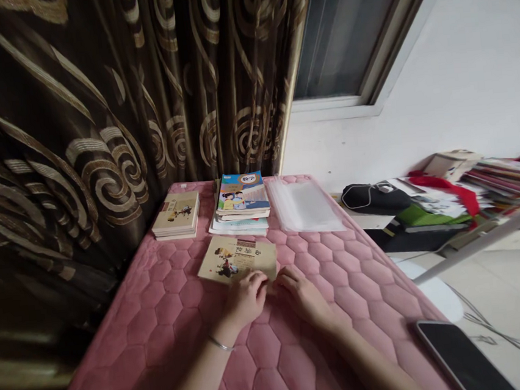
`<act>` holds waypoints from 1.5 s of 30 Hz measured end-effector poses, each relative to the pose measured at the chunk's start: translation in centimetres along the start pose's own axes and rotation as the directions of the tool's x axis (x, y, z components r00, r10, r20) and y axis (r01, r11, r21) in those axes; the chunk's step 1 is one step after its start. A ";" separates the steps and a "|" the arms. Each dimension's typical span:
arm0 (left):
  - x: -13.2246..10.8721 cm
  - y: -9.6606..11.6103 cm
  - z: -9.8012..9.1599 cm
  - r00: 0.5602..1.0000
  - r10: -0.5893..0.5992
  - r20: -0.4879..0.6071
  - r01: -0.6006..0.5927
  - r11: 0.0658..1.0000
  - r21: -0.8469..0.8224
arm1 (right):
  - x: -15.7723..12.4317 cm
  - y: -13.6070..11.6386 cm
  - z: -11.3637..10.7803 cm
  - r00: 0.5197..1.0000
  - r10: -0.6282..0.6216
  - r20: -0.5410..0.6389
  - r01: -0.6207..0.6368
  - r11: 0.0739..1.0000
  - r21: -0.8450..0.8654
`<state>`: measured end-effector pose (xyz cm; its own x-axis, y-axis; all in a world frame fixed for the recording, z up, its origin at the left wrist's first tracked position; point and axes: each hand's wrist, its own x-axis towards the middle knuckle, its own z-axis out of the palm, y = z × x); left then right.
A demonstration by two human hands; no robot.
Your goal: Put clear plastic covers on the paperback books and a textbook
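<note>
A beige paperback book [220, 260] with a small painted picture and dark characters on its cover lies on the pink quilted surface [265, 341]. My left hand [250, 294], with a thin bracelet at the wrist, has its fingers curled over the book's near right corner. Beside that same corner is my right hand [302, 294], fingers bent and pressed together. Whatever lies between the right fingertips is hidden. The two hands almost meet at the corner.
Behind the book stand a stack of similar beige books [176, 214], a pile topped by a blue textbook [244, 191], and clear plastic sleeves [307, 206]. A dark phone [462, 356] lies near right. Patterned curtains [112, 142] hang left; a cluttered shelf [427, 209] stands right.
</note>
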<state>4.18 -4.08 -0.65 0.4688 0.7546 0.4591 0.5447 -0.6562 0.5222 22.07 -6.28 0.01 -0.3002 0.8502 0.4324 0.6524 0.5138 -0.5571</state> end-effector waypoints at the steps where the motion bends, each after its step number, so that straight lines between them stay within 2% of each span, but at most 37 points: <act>1: 0.0 0.1 -0.1 1.000 0.008 0.015 -0.008 1.000 0.011 | -0.2 0.1 0.4 0.999 -0.019 -0.047 0.018 1.000 -0.024; 4: 0.0 0.1 0.1 1.000 -0.018 0.018 0.016 0.998 0.067 | -0.4 0.6 1.3 0.986 -0.066 -0.154 0.051 0.994 -0.096; 7: 0.1 -0.1 0.7 0.999 -0.051 -0.010 0.052 0.991 0.122 | -0.3 0.8 1.7 0.977 -0.079 -0.200 0.055 0.991 -0.119; 15: 0.5 -0.5 1.7 0.988 -0.066 -0.139 0.078 0.993 0.088 | -0.2 0.9 1.4 0.968 -0.072 -0.239 0.048 0.993 -0.104; 22: 0.6 0.1 1.2 0.990 -0.093 -0.107 0.105 0.987 0.118 | -0.1 0.6 1.4 0.965 -0.101 -0.242 0.050 0.976 -0.212; 30: 0.8 0.5 0.9 0.998 -0.036 -0.059 0.046 0.983 0.177 | 0.0 0.9 1.3 0.963 -0.083 -0.258 0.059 0.993 -0.099; 37: 1.2 0.7 0.8 0.989 -0.082 -0.120 0.097 0.987 0.127 | 0.1 1.2 1.2 0.940 0.043 -0.338 -0.040 0.999 0.014; 45: 1.2 0.4 1.1 0.986 -0.081 -0.142 0.100 0.987 0.125 | 0.3 0.9 1.3 0.939 0.028 -0.344 -0.014 0.999 0.045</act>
<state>5.72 -3.42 -0.69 0.3192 0.7971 0.5126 0.6712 -0.5720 0.4715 21.61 -5.40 -1.27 -0.0243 0.7733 0.6336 0.6245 0.5066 -0.5944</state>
